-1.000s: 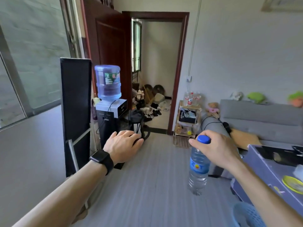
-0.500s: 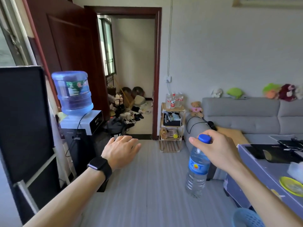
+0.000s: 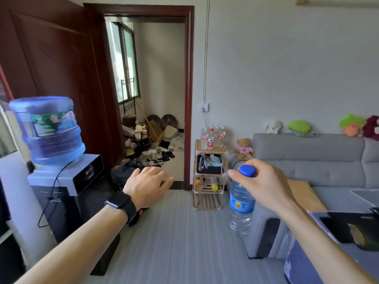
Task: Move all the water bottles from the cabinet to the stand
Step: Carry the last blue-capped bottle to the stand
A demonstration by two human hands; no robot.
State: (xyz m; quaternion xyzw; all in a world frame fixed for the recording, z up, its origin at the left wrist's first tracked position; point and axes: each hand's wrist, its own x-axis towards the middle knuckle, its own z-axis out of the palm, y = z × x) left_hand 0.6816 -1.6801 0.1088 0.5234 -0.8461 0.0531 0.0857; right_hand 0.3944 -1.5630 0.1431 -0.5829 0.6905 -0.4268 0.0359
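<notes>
1. A water bottle [image 3: 241, 206] is held in the air by the right hand [image 3: 260, 181]. It hangs upright below the hand, over the striped floor [image 3: 184, 232] and in front of the near end of the grey sofa [image 3: 307, 156].
2. The right grip is closed on the top of the bottle. Fingers and thumb are curled round the neck just under the blue cap [image 3: 247, 170], and the clear body with its blue label hangs free beneath.
3. The left hand [image 3: 147, 184] is held out palm down with the fingers straight and close together. Its grip is fully open, and nothing is held or touched by it.
4. A dark watch [image 3: 121, 202] is worn on the left wrist.
5. The wooden stand [image 3: 213, 150] is seen against the far wall, between the doorway [image 3: 160, 99] and the sofa, farther off than the held bottle.
6. Several clear bottles [image 3: 213, 136] with red labels are stood upright in a tight group along the back edge of the stand's top shelf.
7. A dark container [image 3: 209, 168] is kept on the middle shelf. Small things lie on the shelf below it, too small to be told apart.
8. A water dispenser [image 3: 67, 181] topped by a large blue jug [image 3: 47, 130] is placed at the left, before the dark red door [image 3: 51, 68].
9. A teddy bear [image 3: 244, 147] is seated just beside the stand, at the sofa's end.
</notes>
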